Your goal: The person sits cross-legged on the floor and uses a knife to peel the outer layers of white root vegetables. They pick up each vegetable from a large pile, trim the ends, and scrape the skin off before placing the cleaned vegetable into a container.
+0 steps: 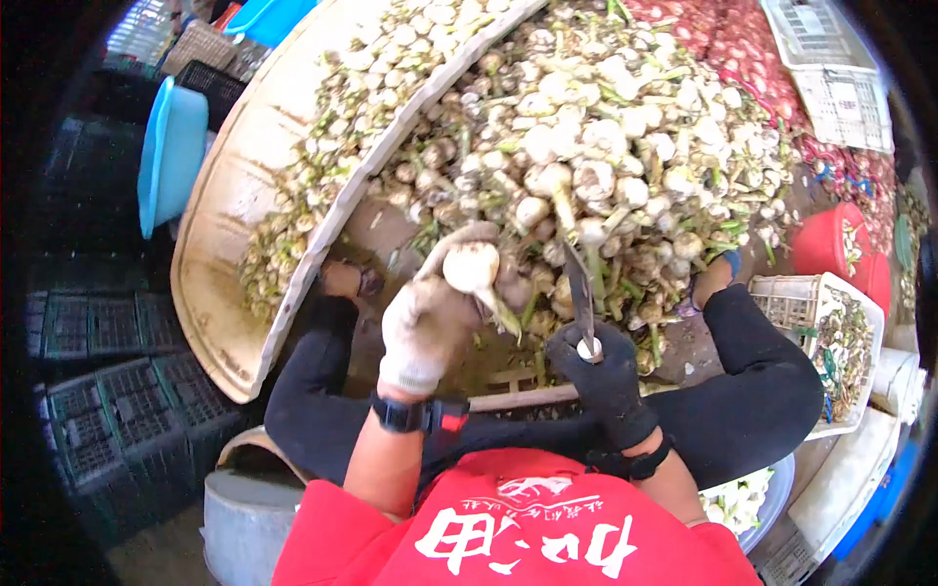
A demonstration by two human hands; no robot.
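My left hand, in a whitish work glove, holds a garlic bulb with a short green-white stem that points down to the right. My right hand, in a black glove, is closed around the handle of a knife, its dark blade pointing away from me. The two hands are apart, the blade to the right of the bulb. Right beyond them lies a large heap of garlic bulbs with stems and loose green pieces.
At the left, a cream tub holds more garlic, near a blue basin and black crates. To the right are a red bucket, a white crate of scraps and red net bags. A metal bucket stands behind left.
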